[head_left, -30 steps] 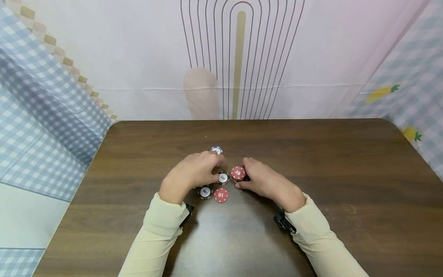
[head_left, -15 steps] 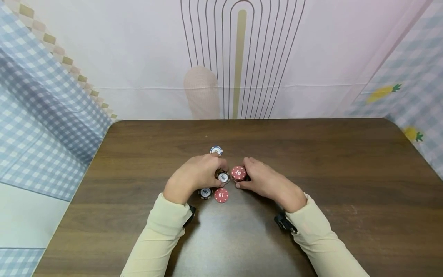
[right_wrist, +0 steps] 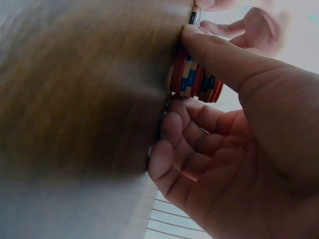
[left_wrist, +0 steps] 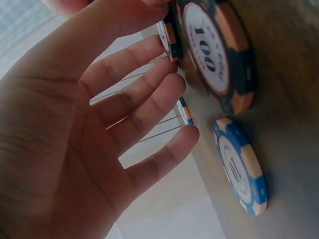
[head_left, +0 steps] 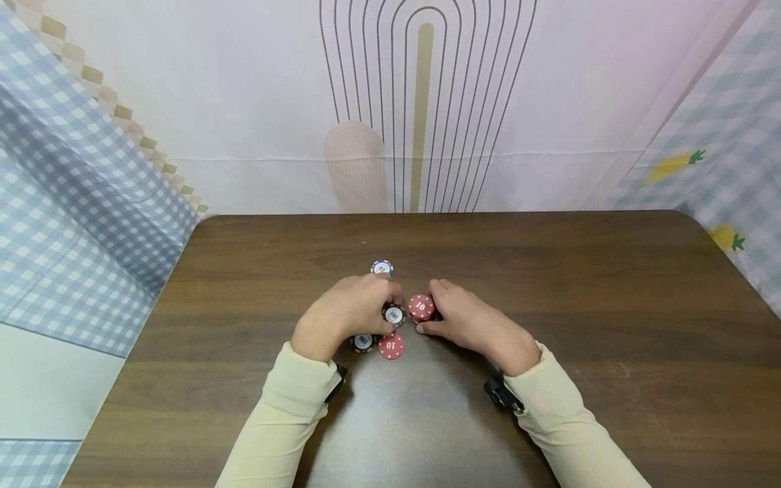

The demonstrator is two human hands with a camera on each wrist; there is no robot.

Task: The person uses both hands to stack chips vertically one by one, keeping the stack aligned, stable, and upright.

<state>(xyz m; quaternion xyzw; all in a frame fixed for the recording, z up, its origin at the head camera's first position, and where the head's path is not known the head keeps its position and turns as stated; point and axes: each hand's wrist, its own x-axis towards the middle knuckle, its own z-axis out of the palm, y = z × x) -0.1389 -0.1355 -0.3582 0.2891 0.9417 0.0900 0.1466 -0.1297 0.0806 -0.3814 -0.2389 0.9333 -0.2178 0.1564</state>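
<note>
My left hand curls thumb and fingers around the edges of a black poker chip marked 100, which lies on the table. With thumb and fingers on either side, my right hand grips a small stack of poker chips topped by a red 10. The right wrist view shows the stack's red, blue and cream edges. Just below the left thumb lie a red chip and another black 100 chip. In the left wrist view a blue chip lies under the left hand, hidden from the head view.
A blue-edged white-centred chip lies beyond the left hand. The brown wooden table ends at a hanging white cloth behind. Blue checked cloth hangs at the left side.
My left hand has shifted slightly right, and its thumb and fingers have come around the black chip. The right hand has stayed on the red-topped stack.
</note>
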